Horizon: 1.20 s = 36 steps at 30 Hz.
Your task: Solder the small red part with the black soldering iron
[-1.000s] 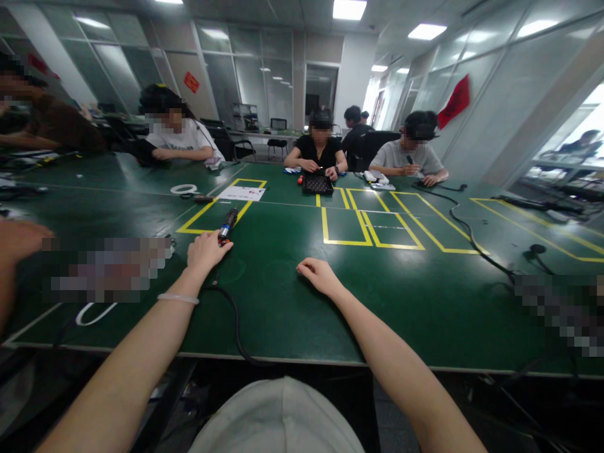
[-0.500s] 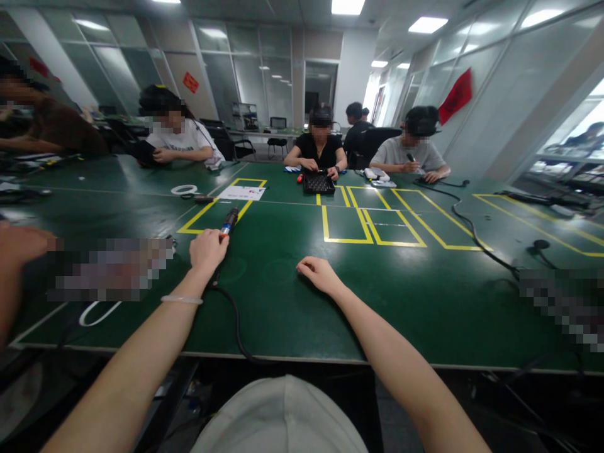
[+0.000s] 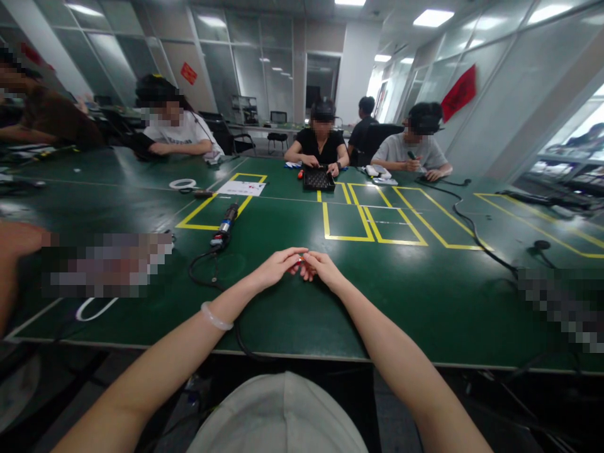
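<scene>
My left hand [image 3: 278,265] and my right hand [image 3: 322,269] meet at the fingertips just above the green table [image 3: 287,327]. A small red piece [image 3: 301,259] shows between their fingers; most of it is covered, so its kind is unclear. Both hands are closed about it. To the left of my hands lies a dark cylindrical corded tool with a blue band [image 3: 227,224], touched by neither hand. Its black cable [image 3: 195,264] curls toward the table's near edge. A pale bracelet [image 3: 216,316] circles my left wrist.
Yellow tape outlines [image 3: 349,238] mark the table. A white paper sheet [image 3: 241,188] and a white ring-shaped roll [image 3: 182,184] lie farther off. Across the table, a person in black works at a black tray [image 3: 319,179]. Another person's arm [image 3: 21,242] reaches in from the left.
My left hand has let go of the corded tool and moved right to meet my right hand. The tool now lies on the table. My right hand has stayed nearly in place.
</scene>
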### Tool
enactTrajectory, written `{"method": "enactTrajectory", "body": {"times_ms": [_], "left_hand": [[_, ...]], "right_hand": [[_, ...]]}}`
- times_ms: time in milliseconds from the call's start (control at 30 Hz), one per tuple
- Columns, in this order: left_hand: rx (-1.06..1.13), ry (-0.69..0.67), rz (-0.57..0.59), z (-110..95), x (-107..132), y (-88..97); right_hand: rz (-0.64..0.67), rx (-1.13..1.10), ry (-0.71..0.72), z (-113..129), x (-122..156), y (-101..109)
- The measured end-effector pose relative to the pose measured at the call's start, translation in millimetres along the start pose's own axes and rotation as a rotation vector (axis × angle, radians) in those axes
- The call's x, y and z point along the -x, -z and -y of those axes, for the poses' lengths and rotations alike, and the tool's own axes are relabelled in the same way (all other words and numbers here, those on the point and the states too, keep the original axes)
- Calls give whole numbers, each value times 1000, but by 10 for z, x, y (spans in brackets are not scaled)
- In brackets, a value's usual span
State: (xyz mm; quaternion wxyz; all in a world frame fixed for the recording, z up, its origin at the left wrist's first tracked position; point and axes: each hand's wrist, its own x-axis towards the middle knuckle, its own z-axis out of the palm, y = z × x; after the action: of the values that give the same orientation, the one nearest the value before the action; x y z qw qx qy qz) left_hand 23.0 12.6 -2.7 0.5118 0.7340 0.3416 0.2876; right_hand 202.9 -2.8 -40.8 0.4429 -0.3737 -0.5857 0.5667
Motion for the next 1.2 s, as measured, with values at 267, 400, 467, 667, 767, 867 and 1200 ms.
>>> {"method": "enactTrajectory", "body": {"times_ms": [267,400,467,667,767,867,1200], "left_hand": [[86,12,-24,69,53,-6],[191,32,-31,121,48,-16],[191,44,-48,135,45,-13],[98,16,-25,124,60,24],[-25,-51,-53,103,83,38],[-156,-104,-63,77,100,52],[-1025,23,-667,358,88,984]], "right_hand": [[38,-105,-45,23,39,-25],[-11,-94,-29,27,35,-12],[-41,-79,-20,30,30,3],[-52,-68,-25,42,24,22],[-46,-73,-31,50,32,9],[-55,-58,-12,51,34,-2],[-128,-1,21,11,3,28]]}}
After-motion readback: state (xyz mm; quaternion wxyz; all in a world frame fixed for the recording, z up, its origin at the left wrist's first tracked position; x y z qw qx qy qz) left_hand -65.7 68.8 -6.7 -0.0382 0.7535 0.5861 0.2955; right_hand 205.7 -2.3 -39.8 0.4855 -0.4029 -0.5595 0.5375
